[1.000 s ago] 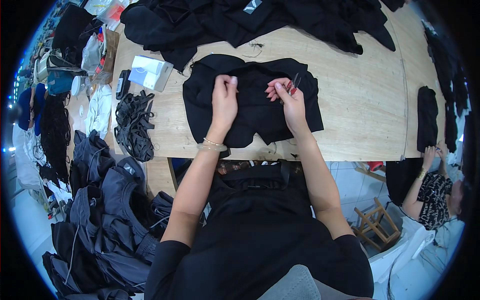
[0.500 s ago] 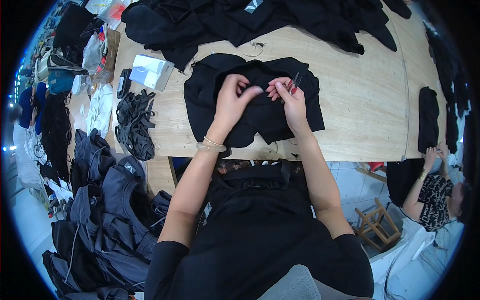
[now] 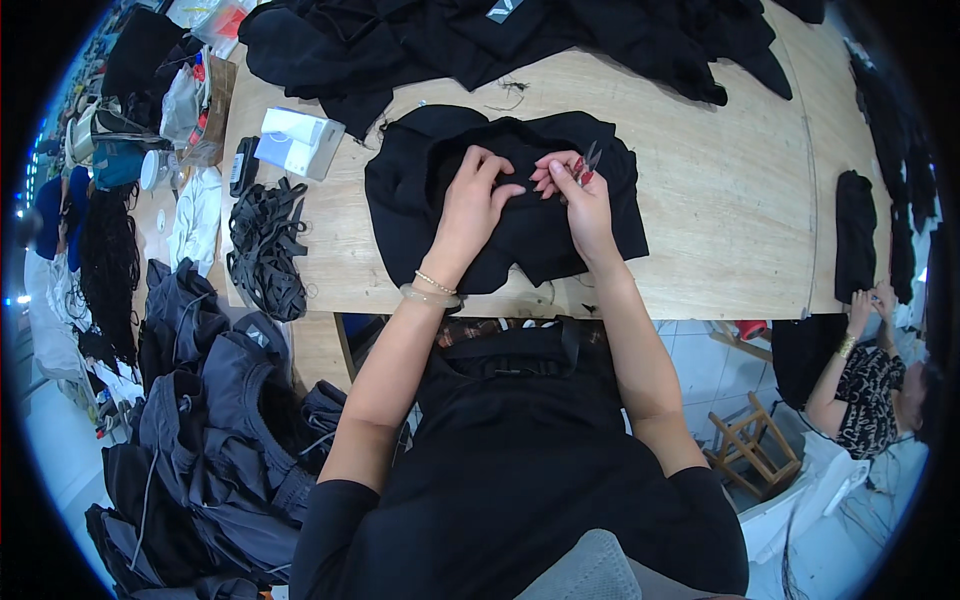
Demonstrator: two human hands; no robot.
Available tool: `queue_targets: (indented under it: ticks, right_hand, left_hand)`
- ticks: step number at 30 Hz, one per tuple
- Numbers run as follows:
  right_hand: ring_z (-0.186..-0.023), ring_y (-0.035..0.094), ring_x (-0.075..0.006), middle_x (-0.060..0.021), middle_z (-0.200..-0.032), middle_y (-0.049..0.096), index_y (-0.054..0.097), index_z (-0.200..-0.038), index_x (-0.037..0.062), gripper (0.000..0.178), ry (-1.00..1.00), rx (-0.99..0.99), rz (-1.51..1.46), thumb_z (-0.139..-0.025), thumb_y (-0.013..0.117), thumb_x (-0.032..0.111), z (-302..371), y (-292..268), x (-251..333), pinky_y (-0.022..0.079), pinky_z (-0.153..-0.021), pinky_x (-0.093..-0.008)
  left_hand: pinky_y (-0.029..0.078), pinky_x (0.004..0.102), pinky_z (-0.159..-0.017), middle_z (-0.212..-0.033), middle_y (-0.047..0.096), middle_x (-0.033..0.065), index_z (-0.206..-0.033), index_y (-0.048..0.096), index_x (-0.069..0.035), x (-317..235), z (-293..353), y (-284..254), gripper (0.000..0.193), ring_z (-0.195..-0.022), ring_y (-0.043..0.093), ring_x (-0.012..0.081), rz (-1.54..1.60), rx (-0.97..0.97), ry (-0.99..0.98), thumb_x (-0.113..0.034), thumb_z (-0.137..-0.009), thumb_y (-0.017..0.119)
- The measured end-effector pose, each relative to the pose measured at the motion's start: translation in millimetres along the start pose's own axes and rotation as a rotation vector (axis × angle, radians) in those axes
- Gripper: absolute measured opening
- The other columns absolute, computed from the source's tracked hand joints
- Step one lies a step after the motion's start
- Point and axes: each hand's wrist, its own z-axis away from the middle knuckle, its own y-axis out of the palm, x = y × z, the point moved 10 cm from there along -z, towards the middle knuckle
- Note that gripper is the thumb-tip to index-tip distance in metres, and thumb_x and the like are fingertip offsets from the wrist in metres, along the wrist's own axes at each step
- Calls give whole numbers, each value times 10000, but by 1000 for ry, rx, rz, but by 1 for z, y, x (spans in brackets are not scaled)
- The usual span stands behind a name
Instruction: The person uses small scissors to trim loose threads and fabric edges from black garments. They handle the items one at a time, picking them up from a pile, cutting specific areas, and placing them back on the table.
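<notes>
A black garment (image 3: 540, 240) lies bunched on the wooden table before me, its gathered upper edge forming an opening. My left hand (image 3: 474, 200) rests over that opening, fingers bent and thumb held apart, with nothing visible between them. Just to the right, my right hand (image 3: 577, 195) is closed around small red-handled thread snips (image 3: 590, 165), whose metal blades point up and away from me. The fingertips of this hand are curled in above the cloth. Whether they also pinch a thread is too small to tell.
More black garments (image 3: 600, 45) spread along the far side of the table. To the left are a white-and-blue box (image 3: 300, 142), a heap of dark straps (image 3: 267, 250) and dark grey garments (image 3: 230, 410). A co-worker (image 3: 870, 390) sits at right near a wooden stool (image 3: 755, 445).
My left hand has turned slightly and shifted right, and its fingers have spread a little. My right hand with the snips stays almost in place.
</notes>
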Motion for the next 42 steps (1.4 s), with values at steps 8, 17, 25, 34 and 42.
queue_targets:
  ticks: [8,17,25,34,42]
  right_hand:
    - [-797,623,-111,-69,-905,686,653,-1040,-1,207,27,-2,4,-1045,535,169,-3,0,-1,480,-731,-245]
    - [-791,626,-116,-70,-892,683,656,-1027,1,202,51,1,35,-1044,531,158,-4,1,-1,487,-724,-253]
    - [-678,484,-52,-4,-841,623,637,-1077,45,187,148,93,95,-1050,537,201,1,15,16,385,-625,-208]
    - [-786,616,-194,-71,-858,652,598,-1044,42,311,-100,51,792,-967,664,336,-4,23,112,490,-719,-321]
    - [-826,626,-232,-46,-864,649,677,-902,65,214,-542,261,1405,-844,753,256,-1,55,106,515,-700,-360]
  left_hand:
    - [500,346,-669,-892,568,98,-912,604,4,14,0,-2,175,-734,623,228,111,40,-123,-30,-833,756]
    - [505,407,-698,-849,588,126,-915,603,-7,-13,-3,-1,157,-789,621,340,-128,118,58,-31,-829,732]
    - [523,453,-736,-855,617,156,-896,650,-1,-22,-7,1,68,-832,640,362,-367,143,132,-46,-860,686]
    - [530,457,-690,-793,673,222,-891,613,36,4,-17,-2,65,-795,680,407,-132,181,-67,-14,-932,618]
    - [550,432,-667,-766,684,213,-918,574,39,14,-17,1,97,-763,705,380,-94,187,-110,-37,-977,584]
